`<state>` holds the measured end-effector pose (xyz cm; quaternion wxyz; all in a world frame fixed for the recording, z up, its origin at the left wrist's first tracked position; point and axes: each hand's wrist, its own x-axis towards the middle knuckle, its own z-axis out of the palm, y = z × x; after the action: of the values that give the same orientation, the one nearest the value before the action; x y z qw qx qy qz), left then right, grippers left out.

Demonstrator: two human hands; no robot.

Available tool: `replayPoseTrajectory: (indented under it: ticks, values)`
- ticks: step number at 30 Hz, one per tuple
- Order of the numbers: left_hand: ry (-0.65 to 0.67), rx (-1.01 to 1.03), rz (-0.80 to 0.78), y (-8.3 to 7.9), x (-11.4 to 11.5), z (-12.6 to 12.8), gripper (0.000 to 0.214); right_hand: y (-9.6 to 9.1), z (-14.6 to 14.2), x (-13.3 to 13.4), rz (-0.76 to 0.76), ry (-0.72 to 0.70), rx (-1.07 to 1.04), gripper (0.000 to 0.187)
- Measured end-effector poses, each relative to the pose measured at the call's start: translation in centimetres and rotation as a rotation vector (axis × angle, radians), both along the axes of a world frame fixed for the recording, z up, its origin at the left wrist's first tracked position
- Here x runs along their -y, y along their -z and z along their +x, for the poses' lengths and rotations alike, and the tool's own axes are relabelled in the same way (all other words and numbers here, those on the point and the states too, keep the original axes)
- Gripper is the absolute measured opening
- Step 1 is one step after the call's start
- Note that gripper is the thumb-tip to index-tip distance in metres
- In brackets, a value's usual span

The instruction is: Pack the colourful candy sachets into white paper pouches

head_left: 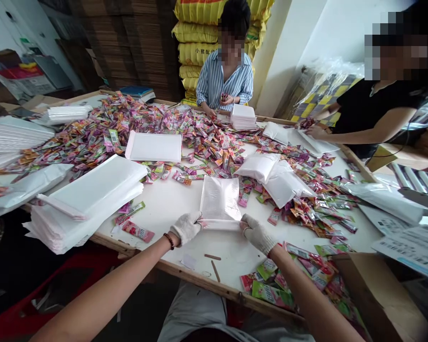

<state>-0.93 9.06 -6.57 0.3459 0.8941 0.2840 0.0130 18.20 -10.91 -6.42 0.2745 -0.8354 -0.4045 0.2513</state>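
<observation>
A flat white mailer bag [220,198] lies on the white table [167,204] in front of me, its near flap folded over. My left hand [186,227], in a white knit glove, pinches the left end of that flap. My right hand [257,232], gloved the same way, presses the right end of it. Colourful candy sachets [271,285] lie under my right forearm, and a few more sachets [137,230] sit left of my left hand.
A thick stack of empty white bags [89,202] sits at the left. Filled bags [271,173] lie beyond my bag amid a wide spread of sachets [103,130]. A person in a striped shirt [224,78] works at the far side, another person [371,111] at the right. A cardboard box [381,294] stands near right.
</observation>
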Motion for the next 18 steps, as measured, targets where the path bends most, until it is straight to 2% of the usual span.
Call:
replayPoseTrajectory:
  ticks: [4,6,7,9,11,13,14,16,18]
  values:
    - [-0.198,0.023,0.037,0.6,-0.3,2.4,0.015,0.7,0.6,-2.2,-0.031,0.141,0.002,0.012]
    - [-0.326,0.075,0.016,0.5,-0.2,2.9,0.036,0.8,0.7,-2.8,-0.033,0.189,0.000,0.017]
    - [-0.372,0.103,-0.052,0.3,-0.2,2.9,0.050,0.8,0.7,-2.9,-0.033,0.208,-0.016,0.021]
    - [-0.360,0.137,-0.353,-0.3,-0.1,2.3,0.063,0.5,0.4,-2.8,-0.040,0.212,-0.083,0.025]
    - [-0.261,0.166,-0.771,-1.1,0.2,1.3,0.053,0.2,-0.1,-2.2,-0.022,0.165,-0.339,0.033]
    - [-0.202,0.234,-1.087,-2.0,0.6,0.5,0.044,-0.5,-0.7,-1.7,0.071,0.094,-0.730,0.041]
    - [-0.193,0.285,-1.164,-2.5,0.8,0.3,0.041,-1.1,-0.9,-1.6,0.154,0.076,-0.912,0.042]
    - [-0.172,0.398,-1.198,-3.4,1.0,0.9,0.043,-2.7,-0.7,-1.6,0.372,0.095,-1.082,0.042]
    - [-0.098,0.495,-1.130,-4.3,0.3,2.5,0.053,-5.0,0.2,-1.9,0.614,0.200,-1.024,0.047]
